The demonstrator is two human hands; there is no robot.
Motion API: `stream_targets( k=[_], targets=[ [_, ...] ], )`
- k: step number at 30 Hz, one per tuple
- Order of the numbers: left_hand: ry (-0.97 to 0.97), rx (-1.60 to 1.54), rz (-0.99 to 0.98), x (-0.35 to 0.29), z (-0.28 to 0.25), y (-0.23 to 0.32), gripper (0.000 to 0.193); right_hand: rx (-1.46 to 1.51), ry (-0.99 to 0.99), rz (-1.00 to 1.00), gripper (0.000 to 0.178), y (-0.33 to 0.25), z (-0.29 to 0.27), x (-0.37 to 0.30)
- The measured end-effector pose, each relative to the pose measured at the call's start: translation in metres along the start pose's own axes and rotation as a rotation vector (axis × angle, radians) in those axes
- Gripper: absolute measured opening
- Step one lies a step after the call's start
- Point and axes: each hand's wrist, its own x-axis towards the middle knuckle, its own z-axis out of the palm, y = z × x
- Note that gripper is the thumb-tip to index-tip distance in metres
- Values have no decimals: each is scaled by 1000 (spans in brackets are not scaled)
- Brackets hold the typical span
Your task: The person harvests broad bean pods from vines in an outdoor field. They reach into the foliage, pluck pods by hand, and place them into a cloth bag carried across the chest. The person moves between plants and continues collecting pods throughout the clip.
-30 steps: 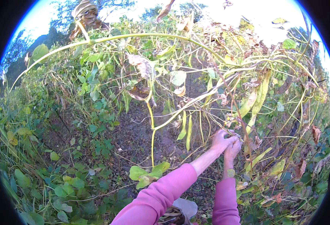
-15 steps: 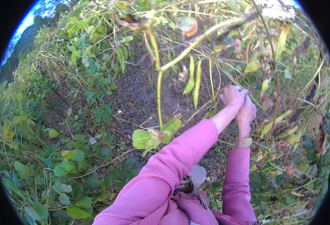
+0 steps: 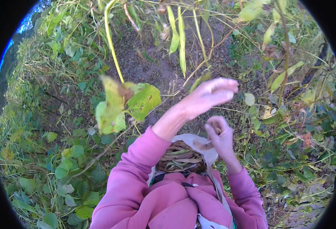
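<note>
My left hand (image 3: 212, 97) is stretched out to the right above the bag, a little blurred, its fingers extended and no object seen in it. Lower and closer to my body, my right hand (image 3: 221, 137) is curled closed around what looks like a brownish dry bean pod (image 3: 203, 145), mostly hidden by the fingers. This hand is at the rim of a white cloth bag (image 3: 210, 153) worn at my front. Inside the bag lies a heap of dry bean pods (image 3: 180, 157), tan and greenish. Beyond my left hand, slim green bean pods (image 3: 181, 44) hang from a vine.
A yellow-green stem (image 3: 112, 42) with spotted leaves (image 3: 144, 102) hangs close in front, left of my left forearm. Thin brown vines (image 3: 286, 57) run down at the right. Dark soil (image 3: 145, 63) shows between leafy plants on both sides.
Both hands were together at the vines on the right. They have separated and come back toward my body, the right hand to the bag. The bag's contents now show.
</note>
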Motion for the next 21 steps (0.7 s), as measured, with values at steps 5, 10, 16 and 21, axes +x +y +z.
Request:
stream_targets(
  k=[5,10,16,21],
  targets=[
    [-166,-32,-108,-126,-26,11,35,-231,-496,-88,32,52,66,-26],
    [297,372,-370,-220,-40,-37,20,-563,-837,-295,46,71,99,-23],
    [664,952,-607,-295,-11,-101,45,-584,-1113,-715,55,58,114,-12],
    [1021,1033,-669,-322,34,-137,50,-439,-1412,-888,49,75,136,-6]
  ],
)
